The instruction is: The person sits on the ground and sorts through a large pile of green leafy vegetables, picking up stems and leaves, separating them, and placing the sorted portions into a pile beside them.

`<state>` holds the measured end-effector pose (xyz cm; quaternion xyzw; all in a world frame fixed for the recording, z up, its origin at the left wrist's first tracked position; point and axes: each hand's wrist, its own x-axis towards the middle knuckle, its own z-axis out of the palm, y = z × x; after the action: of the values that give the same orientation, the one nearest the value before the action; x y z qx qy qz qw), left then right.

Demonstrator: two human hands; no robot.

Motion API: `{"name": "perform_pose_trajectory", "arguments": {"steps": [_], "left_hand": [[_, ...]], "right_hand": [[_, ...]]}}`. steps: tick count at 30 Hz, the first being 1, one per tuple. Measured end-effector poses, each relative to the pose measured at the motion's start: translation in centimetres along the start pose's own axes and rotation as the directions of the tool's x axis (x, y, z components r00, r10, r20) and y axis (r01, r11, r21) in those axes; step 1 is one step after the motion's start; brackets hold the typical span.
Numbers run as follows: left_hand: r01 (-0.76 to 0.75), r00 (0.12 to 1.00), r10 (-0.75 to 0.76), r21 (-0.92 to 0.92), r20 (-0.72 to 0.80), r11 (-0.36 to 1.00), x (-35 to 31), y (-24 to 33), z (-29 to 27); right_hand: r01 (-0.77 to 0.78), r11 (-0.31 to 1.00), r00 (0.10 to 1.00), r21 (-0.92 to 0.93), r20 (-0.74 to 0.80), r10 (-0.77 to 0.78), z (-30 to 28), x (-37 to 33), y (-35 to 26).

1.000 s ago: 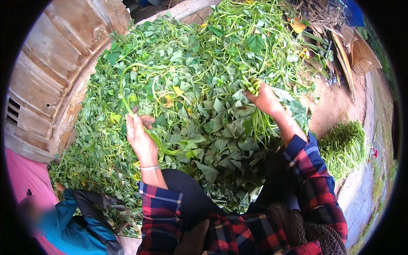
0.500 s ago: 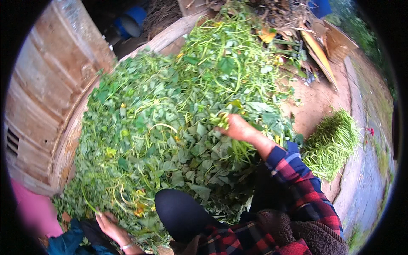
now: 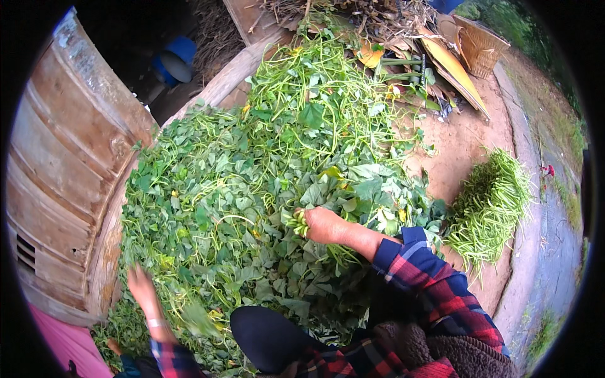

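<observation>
My right hand (image 3: 322, 225) is closed round a bundle of green stems (image 3: 296, 222), their cut ends poking out past the thumb side. It hangs above a broad heap of leafy green vines (image 3: 252, 189) that covers the ground before me. On the left, my left hand (image 3: 144, 291), with a pale band at the wrist, reaches over the heap's edge. Its fingers look stretched out, somewhat blurred, and nothing shows in them. Between that hand and my knee, a motion-smeared green leaf (image 3: 199, 320) is in the air.
A neat pile of stripped green stems (image 3: 488, 211) lies at right. Beyond are a wicker basket (image 3: 482, 47), a yellow board (image 3: 454, 69) and dry sticks. A wooden panel (image 3: 69, 183) stands left, a blue bucket (image 3: 175, 61) behind it. Another person's pink clothing (image 3: 66, 343) shows lower left.
My left hand has moved up and left; the thin stem at its fingers no longer shows there. My right hand has come nearer and slightly left, still gripping its bundle. The view has shifted slightly.
</observation>
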<state>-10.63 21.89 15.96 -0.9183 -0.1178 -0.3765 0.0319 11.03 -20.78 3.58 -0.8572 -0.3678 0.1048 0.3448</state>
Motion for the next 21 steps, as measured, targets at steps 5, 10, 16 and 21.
{"name": "perform_pose_trajectory", "arguments": {"steps": [5, 10, 16, 21], "left_hand": [[-0.304, 0.944, 0.147, -0.605, -0.295, 0.736, 22.5, 23.1, 6.3], [-0.337, 0.939, 0.319, -0.156, -0.127, 0.929, 30.7, 31.3, 10.3], [-0.310, 0.888, 0.418, -0.427, 0.188, 0.849, 20.3, 29.2, 17.7], [0.272, 0.760, 0.267, -0.664, 0.592, 0.696, 8.5, 27.4, 15.3]], "right_hand": [[-0.056, 0.998, 0.998, 0.019, 0.007, 0.055, -0.7, -1.6, 1.8], [0.018, 0.997, 0.999, 0.070, 0.044, -0.022, -1.1, -0.9, 0.4], [-0.001, 0.980, 0.999, 0.201, -0.048, 0.011, -1.6, -1.2, 2.4], [0.133, 0.885, 0.971, 0.447, -0.239, -0.025, -1.0, -1.1, 2.5]]}}
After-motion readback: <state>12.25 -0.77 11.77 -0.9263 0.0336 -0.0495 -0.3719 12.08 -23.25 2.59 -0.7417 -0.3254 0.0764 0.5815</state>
